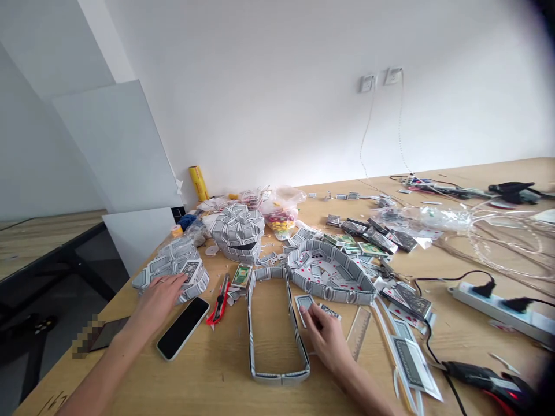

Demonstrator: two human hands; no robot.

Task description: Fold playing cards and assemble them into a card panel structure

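Nearest, both forearms [110, 364] are cut off at the bottom edge. Between the hands lies a card frame [280, 378], long axis running away from the camera; the right hand [324, 332] is nearer, just beside it, pinching a card [305, 301]. Fingers loosely extended, the left hand [165, 293] rests on a card block [167, 263]. Right fingertips are hidden.

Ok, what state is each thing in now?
Phone, face-up, screen dark
Red cutter, lying down
Narrow card frame, standing, open-topped
Wide card frame, open-topped, cards inside
Power strip, two black plugs in
Black corded tool, red light on
Left hand, touching card-built piece
Right hand, holding a card
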